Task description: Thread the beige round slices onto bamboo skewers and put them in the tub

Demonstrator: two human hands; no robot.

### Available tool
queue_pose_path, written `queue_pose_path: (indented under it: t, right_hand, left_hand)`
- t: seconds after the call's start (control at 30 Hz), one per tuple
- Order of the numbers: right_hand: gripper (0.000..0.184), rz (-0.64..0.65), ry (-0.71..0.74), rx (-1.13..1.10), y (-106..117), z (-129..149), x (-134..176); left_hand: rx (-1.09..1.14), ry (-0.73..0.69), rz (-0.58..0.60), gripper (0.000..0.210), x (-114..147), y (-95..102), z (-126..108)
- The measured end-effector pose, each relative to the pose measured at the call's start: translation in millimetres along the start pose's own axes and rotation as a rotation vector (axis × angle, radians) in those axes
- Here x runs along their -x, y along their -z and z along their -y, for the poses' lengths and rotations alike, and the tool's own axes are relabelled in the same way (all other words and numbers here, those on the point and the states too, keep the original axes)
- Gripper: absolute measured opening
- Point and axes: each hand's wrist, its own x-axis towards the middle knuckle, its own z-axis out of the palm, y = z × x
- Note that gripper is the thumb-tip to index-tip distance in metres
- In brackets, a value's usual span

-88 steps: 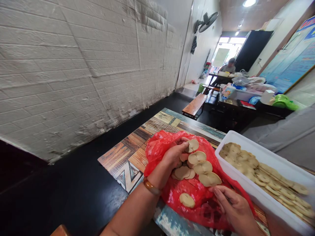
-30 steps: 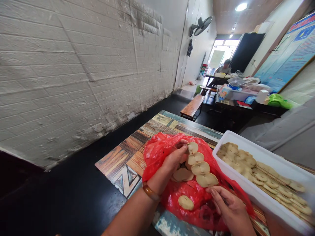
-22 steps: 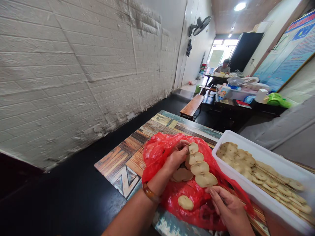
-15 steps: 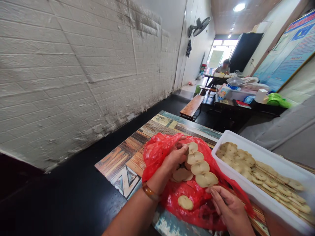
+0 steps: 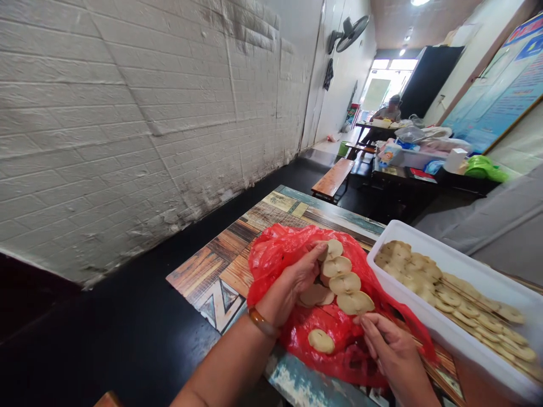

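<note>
My left fingers (image 5: 317, 251) were closed on the top disc (image 5: 335, 247) of a row (image 5: 345, 282) of four thin, pale discs, which ran slantwise down and toward my right, each touching or overlapping the next. My right fingers (image 5: 370, 329) pinched the row's lower end, just under the lowest disc (image 5: 355, 303); exactly what lay between the tips was too small to make out.

The row was above a crumpled red bag (image 5: 274, 246) on the tabletop (image 5: 229, 246); I couldn't tell whether it touched the plastic. Loose discs (image 5: 314, 295) lay on the bag beside my left palm, partly hidden, and a single disc (image 5: 321, 341) lay nearer me, apart from them. A brown bangle (image 5: 262, 323) circled my left wrist.

Just beside the bag, to the right, stood a white box (image 5: 458, 263) holding many packed discs (image 5: 466, 310). Beyond the tabletop were a bench (image 5: 334, 178) and, farther off, a seated person (image 5: 387, 116).
</note>
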Motion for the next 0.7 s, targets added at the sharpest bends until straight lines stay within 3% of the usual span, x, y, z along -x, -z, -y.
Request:
queue_pose_path:
  t: [0.17,0.33,0.6,0.7]
  right_hand:
    - [0.038,-0.004,0.042,0.036,-1.0,-4.9,-1.8]
    - [0.039,-0.017,0.042,0.011,-3.4,-4.2,-0.7]
    - [0.032,-0.017,-0.035,-0.231,-2.7,-10.1,-1.7]
    - [0.032,-0.010,-0.055,-0.327,-2.7,-10.8,-3.1]
  left_hand:
    - [-0.006,-0.116,-0.074,0.030,-1.8,-1.5,3.5]
    - [-0.019,-0.102,-0.071,0.028,-0.5,-3.3,6.1]
    - [0.091,-0.016,0.095,0.035,-4.0,-1.1,1.6]
    - [0.192,0.020,0.103,0.037,-5.8,-1.0,0.3]
